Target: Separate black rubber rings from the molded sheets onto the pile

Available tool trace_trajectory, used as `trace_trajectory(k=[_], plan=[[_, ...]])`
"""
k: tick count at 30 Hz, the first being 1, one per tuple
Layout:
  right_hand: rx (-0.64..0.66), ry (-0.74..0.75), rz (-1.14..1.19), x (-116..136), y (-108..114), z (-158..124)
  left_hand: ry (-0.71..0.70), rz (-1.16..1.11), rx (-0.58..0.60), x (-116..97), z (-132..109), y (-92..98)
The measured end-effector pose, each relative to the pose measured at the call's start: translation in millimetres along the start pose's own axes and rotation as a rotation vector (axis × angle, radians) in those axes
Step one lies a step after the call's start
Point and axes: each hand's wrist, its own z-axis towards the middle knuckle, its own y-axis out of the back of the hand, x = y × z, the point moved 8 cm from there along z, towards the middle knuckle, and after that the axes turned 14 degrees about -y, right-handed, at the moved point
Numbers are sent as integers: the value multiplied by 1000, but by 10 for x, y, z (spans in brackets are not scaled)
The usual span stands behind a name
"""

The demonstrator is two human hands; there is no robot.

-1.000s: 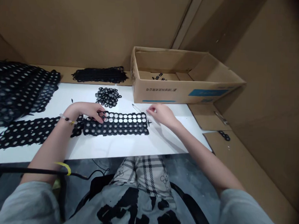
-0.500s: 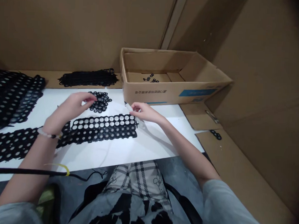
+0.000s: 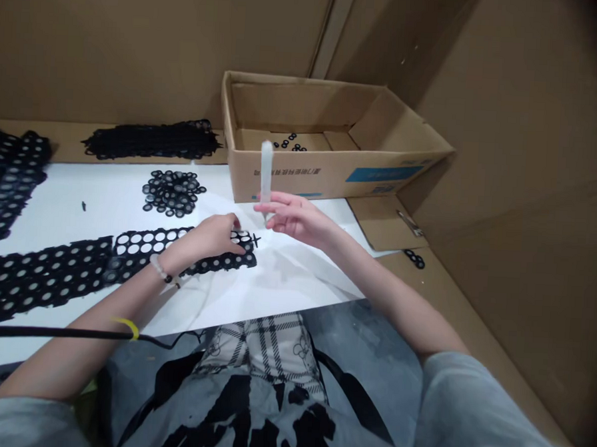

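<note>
My right hand (image 3: 296,218) holds a slim white pen-like tool (image 3: 265,175) nearly upright between its fingers, above the white tabletop (image 3: 296,270). The tool's kind is not clear. My left hand (image 3: 212,236) is over the right end of a black sheet with rows of round holes (image 3: 226,263). Its thumb and a fingertip are apart, with part of the sheet showing between them; whether they touch it I cannot tell. White shows through the far rows, while grey discs fill the near rows. Behind this hand lies a pile of small black rings (image 3: 174,193).
A cardboard box (image 3: 306,174) with a few black pieces inside stands at the back. More black perforated sheets (image 3: 40,270) lie to the left, with a dark stack (image 3: 153,140) behind. Metal tweezers (image 3: 409,222) rest on cardboard at right. A black cable (image 3: 47,334) crosses my left forearm.
My left hand has moved from the ring pile rightward to the end of the perforated sheet. My right hand has tipped the white tool upright. The whole view has shifted slightly.
</note>
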Motion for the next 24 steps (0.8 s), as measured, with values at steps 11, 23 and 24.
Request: trace_trajectory(k=[11, 23, 24], plan=[[-238, 75, 31, -466, 149, 66, -25, -249, -117, 153, -24, 37], [-385, 133, -340, -494, 114, 28, -10, -501, -99, 157, -30, -90], [-391, 143, -322, -492, 126, 19, -1, -509, -101, 156, -29, -99]])
